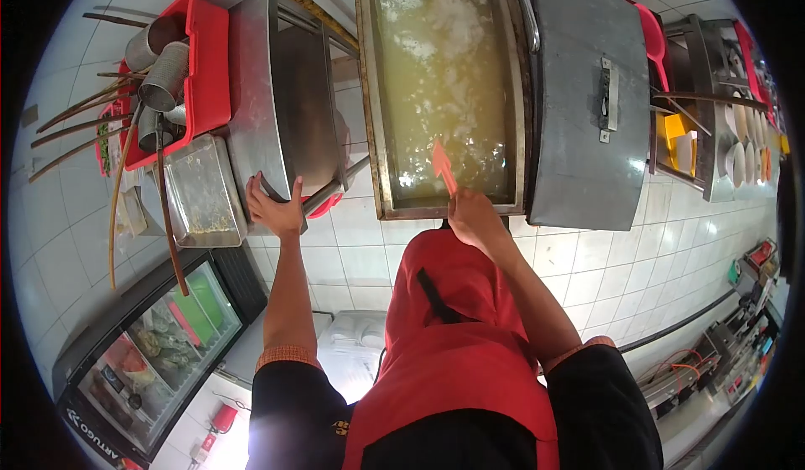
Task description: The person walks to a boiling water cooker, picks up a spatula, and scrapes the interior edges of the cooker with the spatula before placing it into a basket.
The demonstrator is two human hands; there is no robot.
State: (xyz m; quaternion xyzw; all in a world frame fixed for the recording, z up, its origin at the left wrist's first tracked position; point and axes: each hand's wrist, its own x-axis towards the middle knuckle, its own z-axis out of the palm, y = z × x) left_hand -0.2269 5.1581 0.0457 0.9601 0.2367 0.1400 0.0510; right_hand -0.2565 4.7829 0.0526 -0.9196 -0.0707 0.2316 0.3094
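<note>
My right hand [476, 218] is closed round the handle of a pinkish-orange utensil [442, 161], whose pointed head lies over the near part of a rectangular metal vat [366, 118]. Cloudy yellowish liquid with white foam [444, 67] fills the vat. On the left, my left hand [275, 206] rests with spread fingers on the near corner of a steel table [256, 109]; it holds nothing.
A red bin [210, 67] of long-handled metal strainers [164, 76] and a metal tray [205, 189] are at the left. A grey metal lid [587, 101] adjoins the vat's right side. Shelves with bowls [738, 164] stand far right, a glass-door fridge [159, 344] lower left.
</note>
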